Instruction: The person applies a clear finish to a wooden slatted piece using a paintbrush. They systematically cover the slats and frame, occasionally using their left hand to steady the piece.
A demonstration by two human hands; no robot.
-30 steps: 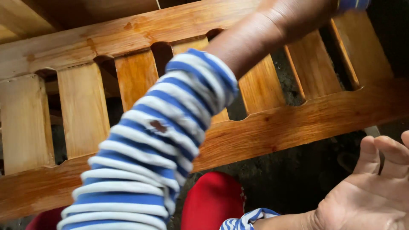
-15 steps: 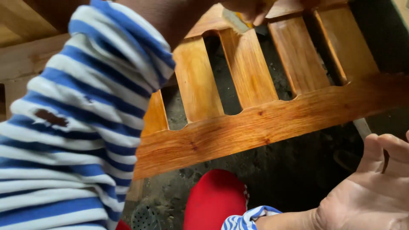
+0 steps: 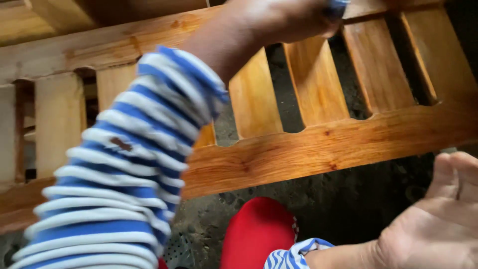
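Hands first: my left hand reaches across the orange-brown slatted wooden frame, curled near its top rail, with something small and blue at the fingertips; I cannot tell whether it grips. Its blue-and-white striped sleeve covers the forearm. My right hand lies open, palm up, below the frame's lower rail. Between my hands, lower down, sits a red rounded shape.

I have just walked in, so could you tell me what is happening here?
A person in a blue-and-white striped sleeve reaches the left hand over the upper rail of a slatted wooden frame with a glossy finish. The right hand is open, palm up and empty, at the lower right. A red shoe shows below on the dark ground.
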